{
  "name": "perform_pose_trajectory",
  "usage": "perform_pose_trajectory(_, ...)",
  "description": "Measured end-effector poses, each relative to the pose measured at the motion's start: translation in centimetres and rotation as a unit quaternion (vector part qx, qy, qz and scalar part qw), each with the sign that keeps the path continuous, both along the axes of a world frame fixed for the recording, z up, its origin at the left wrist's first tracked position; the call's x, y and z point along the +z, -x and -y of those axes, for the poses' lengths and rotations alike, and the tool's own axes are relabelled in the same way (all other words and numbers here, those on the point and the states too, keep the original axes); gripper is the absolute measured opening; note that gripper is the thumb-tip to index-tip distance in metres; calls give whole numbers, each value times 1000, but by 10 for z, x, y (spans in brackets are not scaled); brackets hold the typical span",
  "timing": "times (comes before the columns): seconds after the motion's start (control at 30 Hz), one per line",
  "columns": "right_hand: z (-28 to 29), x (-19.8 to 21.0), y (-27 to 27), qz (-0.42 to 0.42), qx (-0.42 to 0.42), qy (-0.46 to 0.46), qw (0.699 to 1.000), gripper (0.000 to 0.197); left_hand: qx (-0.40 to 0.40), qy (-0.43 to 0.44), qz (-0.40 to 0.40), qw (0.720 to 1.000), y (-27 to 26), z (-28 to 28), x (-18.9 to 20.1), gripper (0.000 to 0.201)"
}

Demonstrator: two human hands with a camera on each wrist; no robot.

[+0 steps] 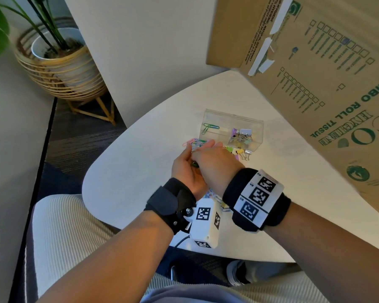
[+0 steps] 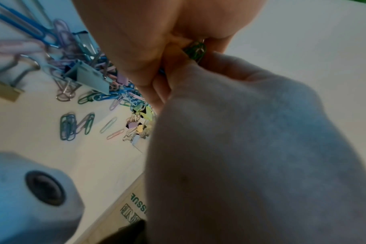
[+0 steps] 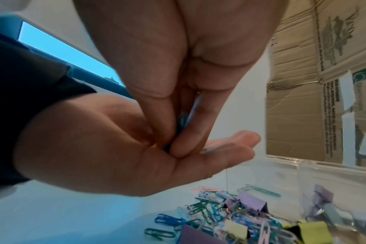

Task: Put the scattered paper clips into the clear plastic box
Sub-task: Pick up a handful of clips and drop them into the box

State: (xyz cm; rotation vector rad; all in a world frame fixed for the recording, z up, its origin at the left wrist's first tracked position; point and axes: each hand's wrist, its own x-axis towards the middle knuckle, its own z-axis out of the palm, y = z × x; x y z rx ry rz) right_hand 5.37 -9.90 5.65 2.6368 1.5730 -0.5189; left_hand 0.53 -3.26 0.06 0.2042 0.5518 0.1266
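Over the white table (image 1: 129,171) my left hand (image 1: 187,171) lies palm up, fingers stretched out, thumb folded in over a small bunch of paper clips (image 1: 194,164) in the palm. My right hand (image 1: 206,158) comes down onto that palm and pinches blue and green paper clips (image 3: 183,122) between thumb and fingers. Those same green clips (image 2: 195,49) show in the left wrist view. Scattered coloured paper clips (image 1: 195,142) (image 3: 207,213) lie under and beyond the hands. Just behind them stands the clear plastic box (image 1: 232,116), with a few clips (image 1: 209,127) in its left compartment.
Binder clips (image 1: 245,153) lie mixed with the loose clips, and more (image 1: 243,134) sit in the box's right compartment. A large cardboard carton (image 1: 315,84) leans over the table's right side. A potted plant (image 1: 59,68) stands on the floor at far left.
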Motion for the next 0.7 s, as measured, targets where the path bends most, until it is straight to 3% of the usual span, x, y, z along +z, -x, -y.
perform_pose_trajectory(0.37, 6, 5, -19, -126, -73, -101, 984, 23, 25, -19, -64, 997, -1, 0, -8, 55)
perform_pose_trajectory(0.43, 10, 4, -23, -222, -145, -137, 954, 21, 31, -38, -74, 996, 1, 1, -5, 50)
perform_pose_trajectory(0.53, 13, 7, -34, -362, -260, -213, 869, 19, 35, -46, -78, 995, 5, 0, -4, 42)
perform_pose_trajectory(0.63, 6, 10, -58, -364, -331, -321, 809, 19, 5, -80, -82, 993, 13, -5, -6, 44)
perform_pose_trajectory(0.7, -5, 10, -80, -332, -368, -356, 792, 18, -23, -108, -86, 990, 17, -9, -5, 43)
